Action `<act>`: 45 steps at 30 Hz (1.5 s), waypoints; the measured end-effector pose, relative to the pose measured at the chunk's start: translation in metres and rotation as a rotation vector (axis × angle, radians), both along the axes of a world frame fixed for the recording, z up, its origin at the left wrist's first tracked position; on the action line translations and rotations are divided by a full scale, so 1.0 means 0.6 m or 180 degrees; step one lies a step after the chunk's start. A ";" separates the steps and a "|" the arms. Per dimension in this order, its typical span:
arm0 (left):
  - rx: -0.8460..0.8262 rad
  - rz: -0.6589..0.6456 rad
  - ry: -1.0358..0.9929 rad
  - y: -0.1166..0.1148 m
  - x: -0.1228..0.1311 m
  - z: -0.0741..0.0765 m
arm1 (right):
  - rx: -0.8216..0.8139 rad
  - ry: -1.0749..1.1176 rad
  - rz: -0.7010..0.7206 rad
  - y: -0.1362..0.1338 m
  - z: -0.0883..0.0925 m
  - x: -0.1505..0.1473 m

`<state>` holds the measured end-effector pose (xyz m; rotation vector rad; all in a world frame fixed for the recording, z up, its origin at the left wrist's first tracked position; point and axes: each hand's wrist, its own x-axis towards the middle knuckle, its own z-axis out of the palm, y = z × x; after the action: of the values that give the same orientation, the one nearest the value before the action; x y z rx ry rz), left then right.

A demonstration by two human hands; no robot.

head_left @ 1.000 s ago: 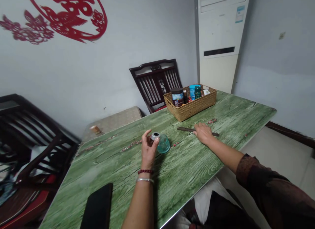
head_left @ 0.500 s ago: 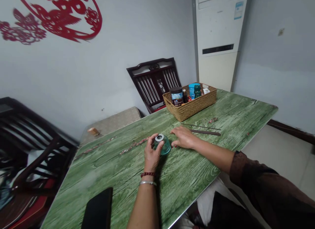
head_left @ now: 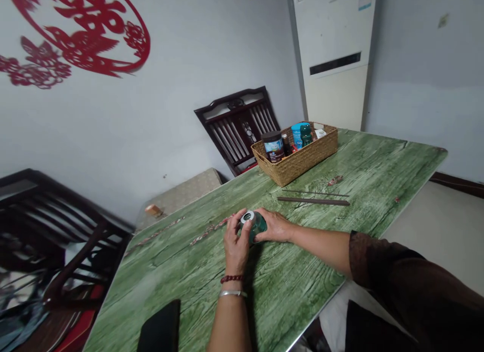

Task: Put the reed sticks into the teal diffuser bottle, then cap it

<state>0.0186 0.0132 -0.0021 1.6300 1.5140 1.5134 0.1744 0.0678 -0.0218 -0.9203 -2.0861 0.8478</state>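
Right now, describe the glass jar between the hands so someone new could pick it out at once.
On the green wood-grain table, in front of the woven basket, look between the left hand and the right hand: there is a small teal glass jar with a silver ring on top. Unlike the teal bottle in the basket, it is held by both hands.

On my left wrist (head_left: 235, 267) I wear a string of small dark red beads (head_left: 232, 279), and just below it, further up my forearm, sits a thin silver bangle (head_left: 232, 293). My right arm (head_left: 317, 246) is bare up to a loose dark brown sleeve (head_left: 393, 276) with a faint patterned weave, and black cloth (head_left: 372, 332) covers my lap.
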 end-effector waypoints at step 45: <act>0.0600 0.0878 0.1629 -0.013 -0.023 0.021 | 0.0190 -0.0299 -0.1044 -0.051 -0.003 -0.076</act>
<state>0.0046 0.0053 0.0106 2.1075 1.9811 1.4820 0.1290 0.0372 -0.0237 -1.2473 -1.9522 0.5772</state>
